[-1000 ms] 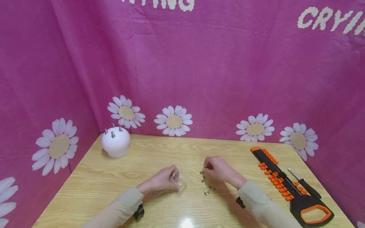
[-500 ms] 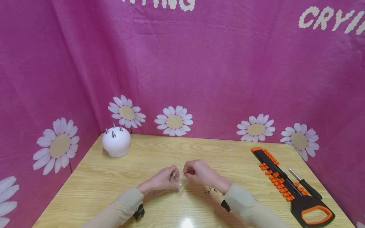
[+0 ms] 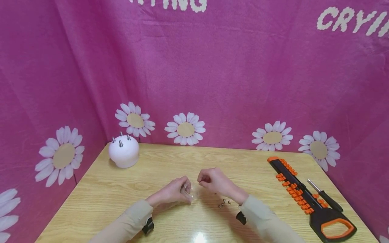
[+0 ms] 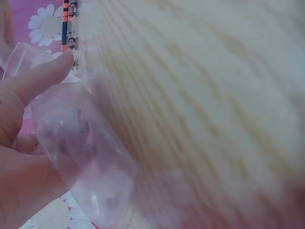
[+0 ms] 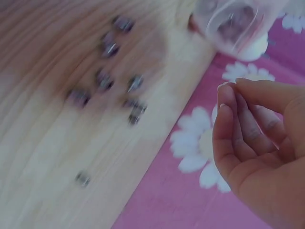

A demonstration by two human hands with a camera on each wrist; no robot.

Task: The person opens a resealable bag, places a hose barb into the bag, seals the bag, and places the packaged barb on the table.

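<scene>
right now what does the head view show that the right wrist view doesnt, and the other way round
Only the head view shows the screwdriver, the black-and-orange rail beside it and the white lettering.

Only the right wrist view shows the dark shapes inside the clear plastic bag and the palm side of the right hand.

Both show that hand, the bag, small metal pieces, the wood-grain table and the daisy-print curtain.

The wooden table (image 3: 170, 229) bears metal bits (image 5: 104, 80), a white dome (image 3: 124, 153), screwdriver (image 3: 326, 197) and black-orange rack (image 3: 310, 197).
</scene>
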